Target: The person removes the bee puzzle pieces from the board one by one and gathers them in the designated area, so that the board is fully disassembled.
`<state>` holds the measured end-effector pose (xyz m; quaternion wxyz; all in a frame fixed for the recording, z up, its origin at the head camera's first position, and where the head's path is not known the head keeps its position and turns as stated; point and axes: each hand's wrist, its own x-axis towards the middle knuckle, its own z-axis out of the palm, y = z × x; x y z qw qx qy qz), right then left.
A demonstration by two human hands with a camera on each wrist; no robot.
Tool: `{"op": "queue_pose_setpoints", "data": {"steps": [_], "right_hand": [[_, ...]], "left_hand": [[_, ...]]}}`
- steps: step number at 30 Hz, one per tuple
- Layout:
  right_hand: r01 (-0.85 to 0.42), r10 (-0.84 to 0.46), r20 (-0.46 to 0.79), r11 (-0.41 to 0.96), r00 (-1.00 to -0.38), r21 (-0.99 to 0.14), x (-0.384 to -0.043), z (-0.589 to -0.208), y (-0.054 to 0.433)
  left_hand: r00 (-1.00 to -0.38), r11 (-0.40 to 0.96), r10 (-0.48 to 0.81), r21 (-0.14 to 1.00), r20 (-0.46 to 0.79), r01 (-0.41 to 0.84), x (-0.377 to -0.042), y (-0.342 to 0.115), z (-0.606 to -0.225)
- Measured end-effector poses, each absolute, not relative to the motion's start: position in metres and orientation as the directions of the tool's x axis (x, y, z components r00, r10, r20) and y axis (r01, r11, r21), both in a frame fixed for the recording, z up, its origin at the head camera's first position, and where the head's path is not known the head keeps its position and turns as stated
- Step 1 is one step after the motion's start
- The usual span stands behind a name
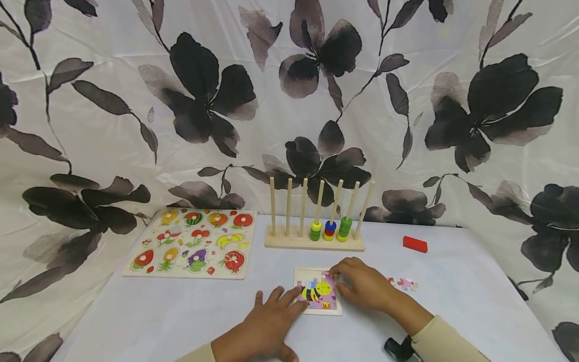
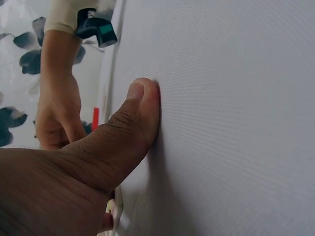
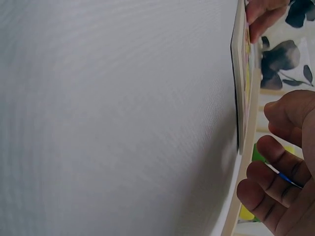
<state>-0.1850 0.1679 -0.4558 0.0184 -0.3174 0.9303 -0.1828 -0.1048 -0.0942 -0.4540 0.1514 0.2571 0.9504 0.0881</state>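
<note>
A small wooden-framed jigsaw puzzle point(image 1: 318, 312) with a yellow and black bee picture lies flat on the table. My left hand point(image 1: 269, 322) is spread, its fingertips resting on the puzzle's left side; in the left wrist view its thumb point(image 2: 140, 105) lies on the white cloth. At the puzzle's upper right corner, my right hand point(image 1: 364, 284) touches a pink piece point(image 1: 326, 275) with bent, loose fingers. The right wrist view shows the right hand's fingers point(image 3: 275, 169) beside the frame, with nothing visible between them. Loose puzzle pieces point(image 1: 406, 284) lie right of this hand, partly behind the forearm.
A fruit peg board point(image 1: 190, 244) lies at the back left. Behind the puzzle stands a wooden rack point(image 1: 289, 241) of upright pegs carrying colored rings point(image 1: 330, 230). A red block point(image 1: 414, 244) sits at the back right. Floral cloth point(image 1: 316, 115) hangs behind the table.
</note>
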Motion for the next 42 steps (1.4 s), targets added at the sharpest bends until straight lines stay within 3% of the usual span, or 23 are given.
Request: {"op": "queue_pose_setpoints", "data": {"steps": [19, 34, 42], "right_hand": [[-0.597, -0.606, 0.092, 0.727, -0.79, -0.338, -0.191, -0.455, 0.168], [-0.692, -0.717, 0.056, 0.646, -0.695, -0.323, -0.204, -0.456, 0.157], [-0.688, -0.722, 0.02, 0.652, -0.692, -0.319, -0.206, -0.453, 0.153]], "left_hand": [[-0.826, 0.857, 0.508, 0.238, -0.244, 0.457, -0.103, -0.092, -0.446], [-0.822, 0.858, 0.508, 0.24, -0.258, 0.455, -0.104, -0.093, -0.446], [-0.822, 0.857, 0.51, 0.238, -0.255, 0.457, -0.104, -0.094, -0.448]]}}
